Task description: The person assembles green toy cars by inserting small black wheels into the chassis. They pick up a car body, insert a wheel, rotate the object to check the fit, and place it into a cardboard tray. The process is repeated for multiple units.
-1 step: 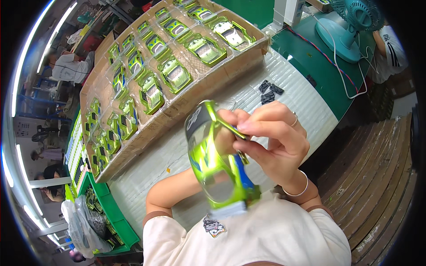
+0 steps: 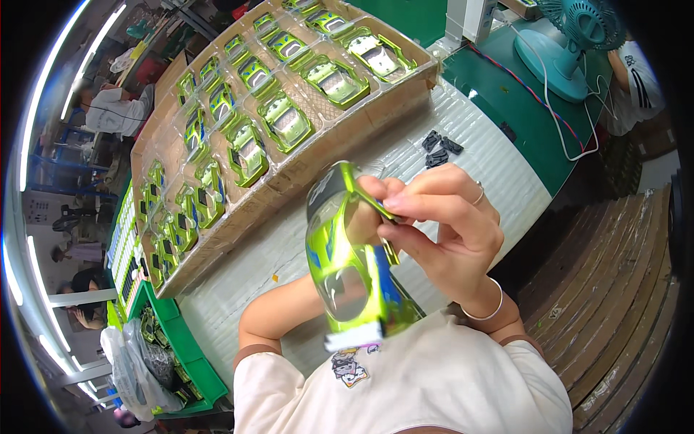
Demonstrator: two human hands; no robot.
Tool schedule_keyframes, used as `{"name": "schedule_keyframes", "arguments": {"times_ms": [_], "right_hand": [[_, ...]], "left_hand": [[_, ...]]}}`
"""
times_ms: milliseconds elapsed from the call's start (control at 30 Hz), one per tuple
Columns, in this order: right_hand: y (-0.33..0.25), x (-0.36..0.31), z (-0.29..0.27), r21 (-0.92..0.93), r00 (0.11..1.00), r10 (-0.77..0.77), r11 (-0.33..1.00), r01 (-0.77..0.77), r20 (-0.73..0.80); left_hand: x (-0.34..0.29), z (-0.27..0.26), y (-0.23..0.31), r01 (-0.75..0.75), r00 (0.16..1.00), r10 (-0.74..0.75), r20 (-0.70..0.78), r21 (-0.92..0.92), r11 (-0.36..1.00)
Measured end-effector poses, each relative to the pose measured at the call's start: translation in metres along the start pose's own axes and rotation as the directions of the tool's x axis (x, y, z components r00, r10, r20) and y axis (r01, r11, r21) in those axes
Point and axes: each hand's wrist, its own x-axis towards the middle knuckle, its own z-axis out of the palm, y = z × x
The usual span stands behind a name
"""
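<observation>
A shiny green toy car body shell (image 2: 334,249) with blue markings, a dark end and clear windows hangs tilted in front of my chest. My left hand (image 2: 363,223) holds it from behind; the shell covers most of that hand, and some skin shows beside and through its openings. My right hand (image 2: 452,231) has thumb and fingers pinched on a thin green strip at the shell's upper right edge. Whether that strip is a separate part, I cannot tell.
Beyond my hands, a cardboard tray (image 2: 347,126) holds many similar green car shells in clear plastic pockets. Small black parts (image 2: 439,148) lie on the white ribbed table (image 2: 477,130). A green crate (image 2: 206,369) with plastic bags stands at left, a teal fan (image 2: 553,65) at far right.
The lower end of the car shell has swung slightly left, and its dark upper end has tipped a little to the right. Both hands keep their hold.
</observation>
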Motion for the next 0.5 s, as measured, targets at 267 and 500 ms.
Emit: {"name": "schedule_keyframes", "arguments": {"times_ms": [267, 500], "right_hand": [[0.0, 0.0, 0.004, -0.087, 0.998, 0.041, 0.995, -0.044, -0.043], [0.004, 0.002, 0.005, -0.159, 0.997, -0.062, 0.986, 0.053, -0.048]], "left_hand": [[-0.002, 0.014, 0.012, 0.169, 0.968, -0.197, -0.159, -0.172, 0.97], [0.001, 0.013, 0.012, 0.161, 0.963, -0.189, -0.192, -0.15, 0.976]]}}
